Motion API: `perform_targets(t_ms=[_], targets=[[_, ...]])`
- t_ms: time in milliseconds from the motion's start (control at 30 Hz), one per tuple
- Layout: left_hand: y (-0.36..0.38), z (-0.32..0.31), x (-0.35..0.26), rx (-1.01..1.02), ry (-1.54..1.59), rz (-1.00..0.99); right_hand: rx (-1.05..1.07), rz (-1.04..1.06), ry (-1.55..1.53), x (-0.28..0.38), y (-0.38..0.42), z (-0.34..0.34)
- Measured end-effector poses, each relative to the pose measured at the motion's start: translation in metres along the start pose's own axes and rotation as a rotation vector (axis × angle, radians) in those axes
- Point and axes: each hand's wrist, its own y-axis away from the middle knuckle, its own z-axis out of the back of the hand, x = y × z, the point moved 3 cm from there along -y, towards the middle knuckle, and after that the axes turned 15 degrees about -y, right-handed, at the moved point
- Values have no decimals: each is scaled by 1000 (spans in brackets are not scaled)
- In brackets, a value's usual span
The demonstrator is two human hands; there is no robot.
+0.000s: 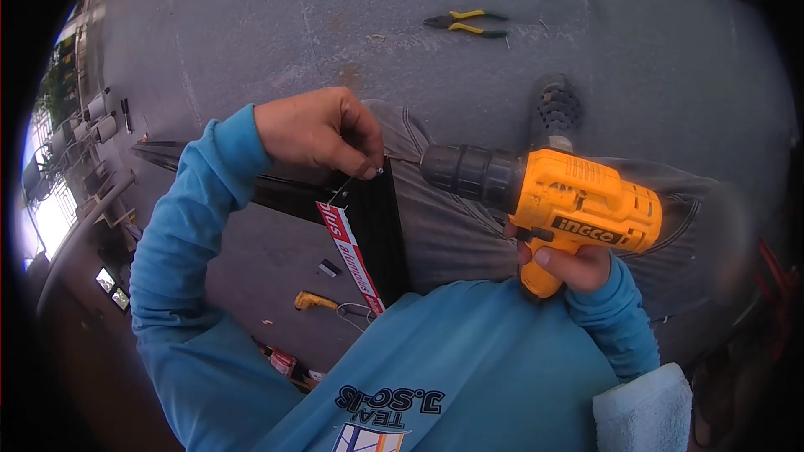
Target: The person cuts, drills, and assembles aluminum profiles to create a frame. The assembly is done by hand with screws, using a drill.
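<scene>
My right hand point(578, 268) grips an orange and black Ingco cordless drill point(586, 201), with its chuck facing left and a thin bit in it. The bit's tip comes close to the fingers of my left hand point(322, 134). Thumb and forefinger of that hand are pinched at the corner of a black metal frame point(381, 226), on a small shiny piece that looks like a screw point(379, 172). Red and white printed film point(350, 255) runs along one edge of the frame. The frame rests against my legs.
Pliers point(466, 23) with yellow and green handles lie on the grey floor, small metal pins beside them. Below the frame lie a yellow-handled tool point(316, 300) with a cord and a small dark block point(329, 268). My shoe point(557, 109) is beyond the drill.
</scene>
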Motion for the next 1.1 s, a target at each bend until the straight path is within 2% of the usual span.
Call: perform_targets(t_ms=[200,633,833,1100], targets=[[-2,2,3,46,0,41,73,56,12,-8,-4,1],[-10,7,-5,163,-75,80,84,20,45,-10,-2,-1],[-12,8,-4,176,-62,53,4,35,17,-7,2,-2],[-14,9,-5,200,-111,73,49,55,6,-12,0,1]])
